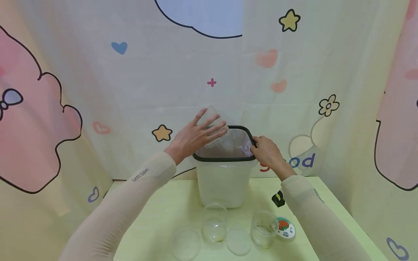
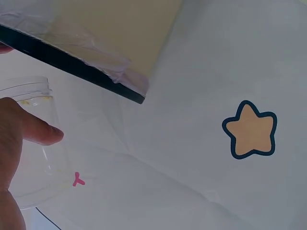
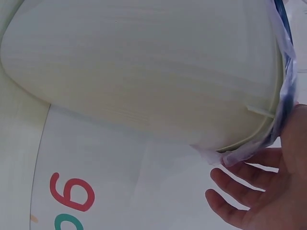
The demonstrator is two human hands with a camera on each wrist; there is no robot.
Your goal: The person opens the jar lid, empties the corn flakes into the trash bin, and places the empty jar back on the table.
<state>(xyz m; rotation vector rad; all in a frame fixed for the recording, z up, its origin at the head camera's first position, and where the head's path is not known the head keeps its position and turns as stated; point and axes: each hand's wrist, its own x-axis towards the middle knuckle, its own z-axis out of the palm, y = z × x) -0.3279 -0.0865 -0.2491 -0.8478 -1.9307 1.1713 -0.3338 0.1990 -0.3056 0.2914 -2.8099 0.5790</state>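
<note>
My left hand holds a clear plastic jar tipped mouth-down over the trash bin. In the left wrist view the thumb lies along the jar's side, and small yellowish bits cling near its threaded neck. Lining the white bin is a thin translucent bag, tucked under a dark rim ring. At the bin's right side my right hand grips the rim between thumb and fingers. The right wrist view shows the fingertips against the bag's folded edge. The bin stands upright on the table.
Two more clear jars, one in the middle and one to the right, stand open in front of the bin. Two translucent lids lie flat nearby. A lid with a printed label and a small black object sit by the right forearm.
</note>
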